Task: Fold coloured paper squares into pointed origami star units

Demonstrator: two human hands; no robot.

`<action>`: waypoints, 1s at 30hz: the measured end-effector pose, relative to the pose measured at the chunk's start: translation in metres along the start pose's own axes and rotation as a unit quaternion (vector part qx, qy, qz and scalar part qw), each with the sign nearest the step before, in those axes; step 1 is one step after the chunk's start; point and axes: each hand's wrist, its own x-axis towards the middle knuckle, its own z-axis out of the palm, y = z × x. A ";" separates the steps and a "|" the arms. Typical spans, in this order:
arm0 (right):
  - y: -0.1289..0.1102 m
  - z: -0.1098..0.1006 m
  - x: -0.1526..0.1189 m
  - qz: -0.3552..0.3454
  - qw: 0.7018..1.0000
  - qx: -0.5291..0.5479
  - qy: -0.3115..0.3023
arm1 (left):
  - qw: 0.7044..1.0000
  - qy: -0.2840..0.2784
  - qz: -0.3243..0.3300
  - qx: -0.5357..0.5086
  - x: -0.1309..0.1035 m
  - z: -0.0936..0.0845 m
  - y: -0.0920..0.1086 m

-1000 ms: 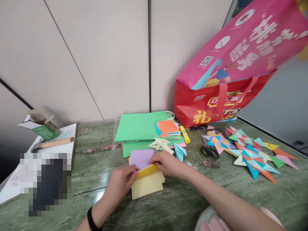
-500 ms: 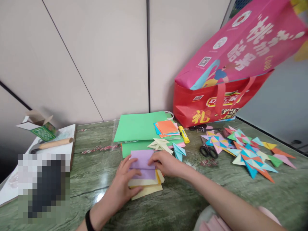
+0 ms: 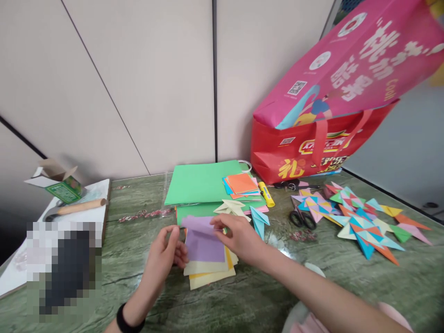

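A purple sheet of origami paper (image 3: 204, 247) lies on a loose stack of pale yellow and orange-yellow sheets (image 3: 211, 280). Its far edge is raised and curls over, and my right hand (image 3: 239, 233) pinches it near the right corner between thumb and fingers. At the left side of the stack, my left hand (image 3: 166, 252) has loosely bent fingers and a raised thumb, with nothing seen between them. The left fingertips come up to the edge of the papers; whether they touch is unclear. Just beyond my right hand are a folded cream paper piece (image 3: 231, 207) and a folded blue one (image 3: 259, 219).
Green paper (image 3: 201, 182) lies behind, carrying small coloured squares (image 3: 242, 184) beside a yellow glue stick (image 3: 267, 194). Scissors (image 3: 302, 218) and folded paper stars (image 3: 369, 229) are right, before a red bag (image 3: 277, 152). A wooden-handled tool (image 3: 81, 206) and green box (image 3: 64, 187) sit left.
My left hand has come off the purple paper and shifted left, its fingers curling. The purple sheet's far part, flatter before, now lifts and curls in my right hand.
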 end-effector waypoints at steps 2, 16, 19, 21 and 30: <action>-0.007 -0.002 -0.001 -0.077 0.997 -0.001 0.027 | 0.993 -0.035 -0.050 -0.097 -0.002 0.001 0.005; -0.019 0.003 -0.011 -0.172 0.976 -0.100 -0.092 | 0.967 -0.090 -0.123 -0.204 -0.009 0.002 0.019; -0.018 0.004 -0.010 -0.132 0.989 -0.050 -0.031 | 0.966 -0.080 -0.125 -0.213 -0.008 0.001 0.018; -0.017 0.005 -0.008 -0.089 0.996 -0.016 -0.005 | 0.967 -0.079 -0.117 -0.214 -0.008 0.000 0.018; -0.010 0.005 0.001 0.052 0.993 0.102 0.032 | 0.970 -0.101 -0.091 -0.203 -0.009 0.000 0.017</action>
